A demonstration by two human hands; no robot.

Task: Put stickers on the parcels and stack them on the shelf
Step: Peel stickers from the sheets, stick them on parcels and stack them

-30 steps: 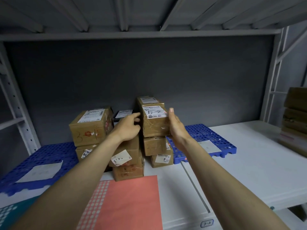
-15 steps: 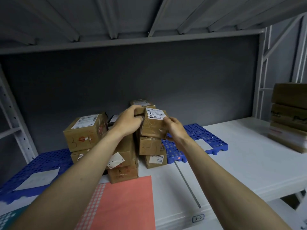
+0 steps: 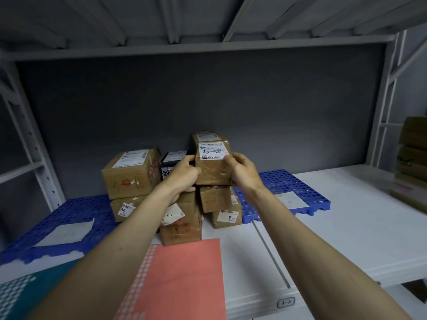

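Parcel (image 3: 213,167) atop the stack looks light and stiff. Left hand (image 3: 184,174) and right hand (image 3: 243,173) grip its opposite sides.

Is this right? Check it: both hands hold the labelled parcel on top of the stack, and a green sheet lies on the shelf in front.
Not quite. The head view shows the sheet in front is salmon-red, not green. Otherwise right: left hand and right hand hold the labelled parcel atop the stack.
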